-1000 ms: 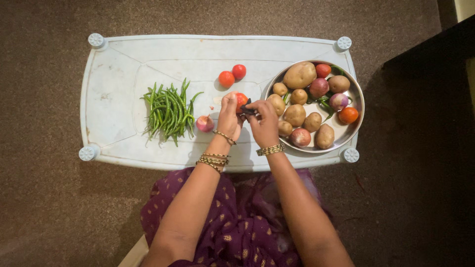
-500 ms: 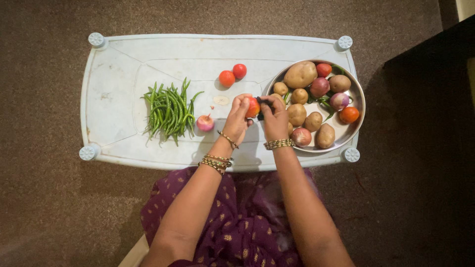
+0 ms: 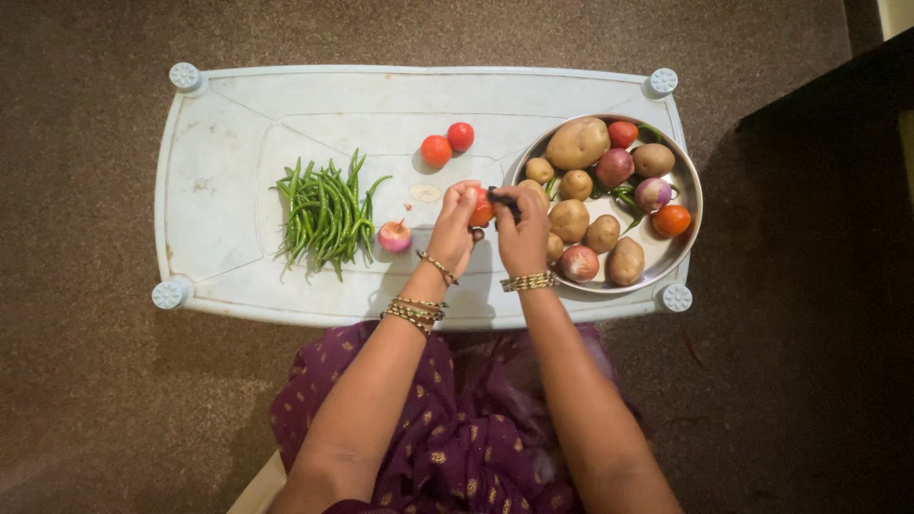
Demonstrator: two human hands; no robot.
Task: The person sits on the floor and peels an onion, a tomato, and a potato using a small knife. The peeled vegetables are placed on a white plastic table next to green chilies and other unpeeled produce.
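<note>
My left hand (image 3: 451, 227) grips a red tomato (image 3: 481, 211) just above the pale plastic table (image 3: 228, 114). My right hand (image 3: 523, 233) holds a small dark-handled tool (image 3: 502, 199), probably a knife or peeler, against the tomato; its blade is hidden. Both hands meet beside the left rim of a round steel plate (image 3: 684, 181). The plate holds several potatoes (image 3: 577, 145), onions and tomatoes.
A pile of green chillies (image 3: 324, 214) lies at the table's middle left, with a small onion (image 3: 394, 236) beside it. Two tomatoes (image 3: 447, 145) sit further back and a pale peel scrap (image 3: 426, 193) lies near them. Brown carpet surrounds the table; dark furniture stands at right.
Both hands shifted right toward the plate with the tomato, then drew slightly back toward me. The peel scrap came into view on the table.
</note>
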